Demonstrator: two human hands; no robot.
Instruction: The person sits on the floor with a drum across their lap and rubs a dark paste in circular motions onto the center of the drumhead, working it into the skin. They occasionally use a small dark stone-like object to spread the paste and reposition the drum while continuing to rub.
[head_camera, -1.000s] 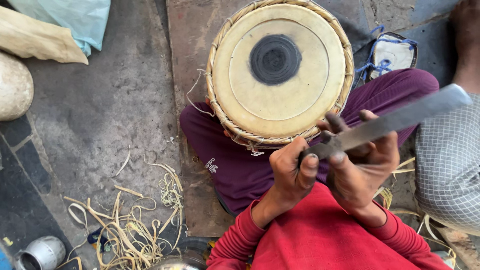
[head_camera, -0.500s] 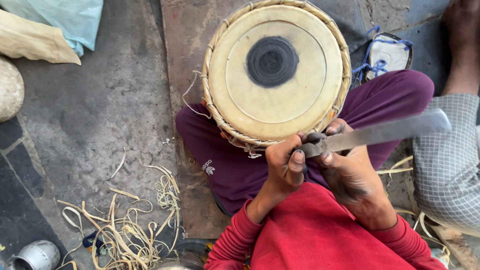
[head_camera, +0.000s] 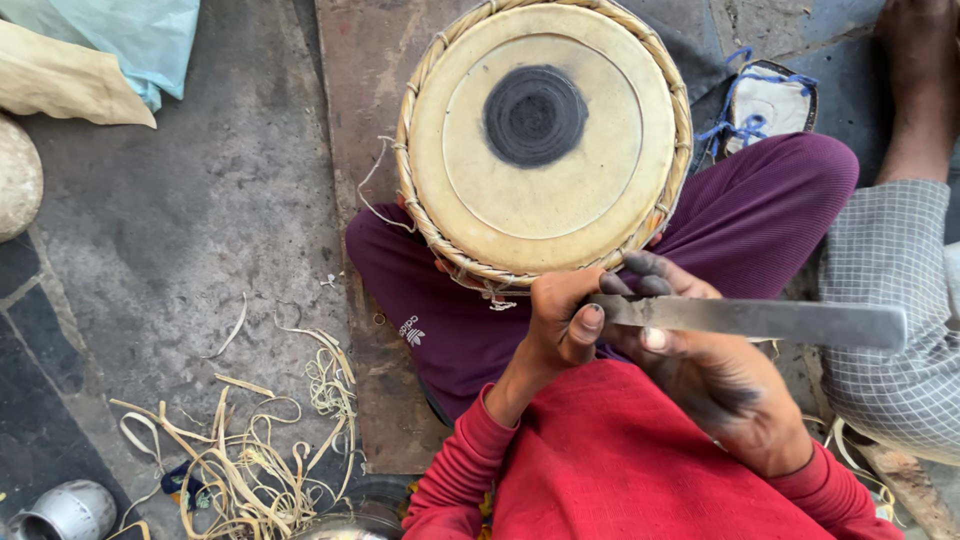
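Observation:
A round drum (head_camera: 540, 140) with a pale skin head, a black centre spot and a braided rim rests between my crossed legs in purple trousers (head_camera: 440, 310). A long flat metal blade (head_camera: 760, 320) lies nearly level just below the drum's near edge, pointing right. My left hand (head_camera: 555, 320) grips its left end, thumb on top. My right hand (head_camera: 700, 375), stained dark, holds the blade from underneath, with fingers curled over it and the thumb pressed against its lower edge. Both arms wear red sleeves.
Another person's checked trouser leg (head_camera: 890, 330) and bare foot (head_camera: 920, 80) are at the right, beside a blue-strapped sandal (head_camera: 770, 100). Pale cut strips (head_camera: 250, 450) litter the floor at lower left near a metal pot (head_camera: 70, 510). Bags (head_camera: 100, 50) lie at upper left.
The blade has swung down from a slant rising to the right to nearly level. Both hands keep hold of it in front of the drum.

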